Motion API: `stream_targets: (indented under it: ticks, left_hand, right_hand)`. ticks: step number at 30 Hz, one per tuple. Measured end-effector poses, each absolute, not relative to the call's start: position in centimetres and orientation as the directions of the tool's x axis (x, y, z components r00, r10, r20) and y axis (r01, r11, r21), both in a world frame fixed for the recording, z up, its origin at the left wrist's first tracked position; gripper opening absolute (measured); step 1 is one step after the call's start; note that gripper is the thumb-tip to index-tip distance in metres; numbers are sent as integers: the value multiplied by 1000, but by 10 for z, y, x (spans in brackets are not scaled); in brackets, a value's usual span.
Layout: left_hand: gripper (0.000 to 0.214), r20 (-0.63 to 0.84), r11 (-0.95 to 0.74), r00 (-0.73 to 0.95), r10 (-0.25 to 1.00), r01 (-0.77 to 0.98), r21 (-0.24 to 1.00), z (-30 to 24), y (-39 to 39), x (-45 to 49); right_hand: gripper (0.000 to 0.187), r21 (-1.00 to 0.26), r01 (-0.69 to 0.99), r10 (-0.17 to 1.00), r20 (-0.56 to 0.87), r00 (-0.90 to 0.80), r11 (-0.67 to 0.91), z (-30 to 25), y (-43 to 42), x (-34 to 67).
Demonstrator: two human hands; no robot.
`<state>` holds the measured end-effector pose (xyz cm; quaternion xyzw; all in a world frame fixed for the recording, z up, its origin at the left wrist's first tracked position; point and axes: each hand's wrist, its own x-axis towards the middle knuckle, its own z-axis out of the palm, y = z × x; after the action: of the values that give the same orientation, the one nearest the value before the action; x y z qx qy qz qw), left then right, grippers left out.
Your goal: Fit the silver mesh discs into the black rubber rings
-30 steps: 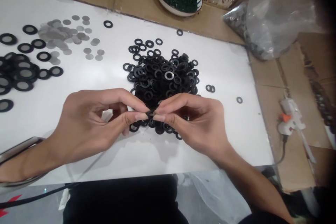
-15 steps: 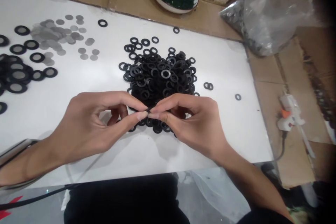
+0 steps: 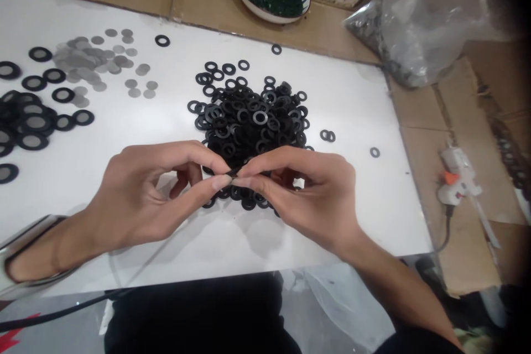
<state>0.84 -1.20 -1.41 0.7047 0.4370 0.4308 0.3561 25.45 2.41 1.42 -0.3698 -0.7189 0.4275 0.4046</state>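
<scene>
My left hand and my right hand meet fingertip to fingertip, each pinching with thumb and index finger. Between them is a small black rubber ring, seen nearly edge-on and mostly covered by the fingers. Just behind and beneath lies a heap of black rings on the white table. At the far left, larger black rings with grey mesh discs in their centres are piled up. Loose grey discs lie scattered beside them.
A striped bowl of dark green bits stands on cardboard at the back. A clear plastic bag sits back right. On the right-hand cardboard lies a white and orange glue gun with a cord. Stray rings lie right of the heap.
The view has shifted slightly. Both hands keep the same pinch, with the right hand's knuckles a little farther right and a bit more of the black ring's edge showing.
</scene>
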Motion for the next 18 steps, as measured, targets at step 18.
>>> stream_targets:
  ticks: [18]
  left_hand:
    - [6, 137, -146, 59, 989, 208, 967, 5, -18, 25]
  right_hand:
    - [19, -999, -7, 950, -29, -309, -32, 7, 18, 237]
